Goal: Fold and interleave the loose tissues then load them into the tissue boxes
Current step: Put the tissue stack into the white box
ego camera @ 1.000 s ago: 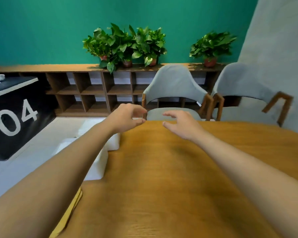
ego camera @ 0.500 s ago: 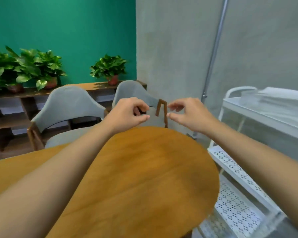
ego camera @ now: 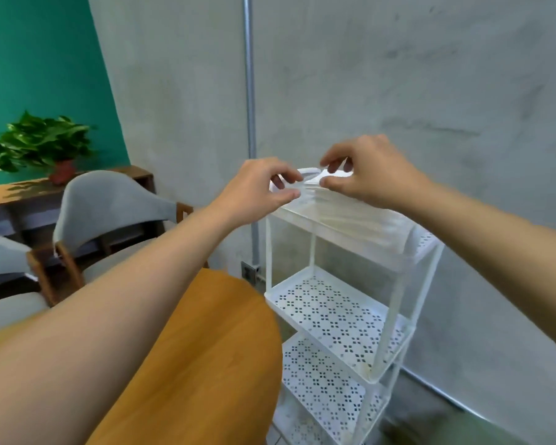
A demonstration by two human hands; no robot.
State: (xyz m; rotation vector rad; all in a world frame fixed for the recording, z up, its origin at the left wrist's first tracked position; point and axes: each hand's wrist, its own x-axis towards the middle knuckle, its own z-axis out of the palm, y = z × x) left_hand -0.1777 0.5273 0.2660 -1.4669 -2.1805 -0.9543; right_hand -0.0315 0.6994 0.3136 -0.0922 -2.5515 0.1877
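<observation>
Counter: the rounded end of the wooden counter (ego camera: 206, 332) sits nearest, under the left forearm, with its edge just beside the white trolley (ego camera: 395, 319).
Trolley: three perforated tiers on thin white posts. The two lower tiers show only their punched pattern.
Tissue stack: a pale, flat tissue stack (ego camera: 344, 220) lies on the top tier and fills most of its length. It is blurred, so I cannot tell whether a clear wrap covers it.
Left grip: the left hand (ego camera: 257, 187) is at the far end of the top tier. Its thumb and forefinger are curled together, pinching a thin white edge of the stack.
Right grip: the right hand (ego camera: 366, 171) is just beside the left. Its fingers are bent and its thumb and fingertip nip the same white edge, close to the trolley's rounded handle (ego camera: 308, 171).
Chairs: two grey chairs with wooden frames, the nearer one (ego camera: 109, 200) beyond the counter on the left.
Far wall: a grey wall with an upright metal pipe (ego camera: 249, 91). To the left, a potted plant (ego camera: 42, 139) stands on a wooden shelf against green paint.
</observation>
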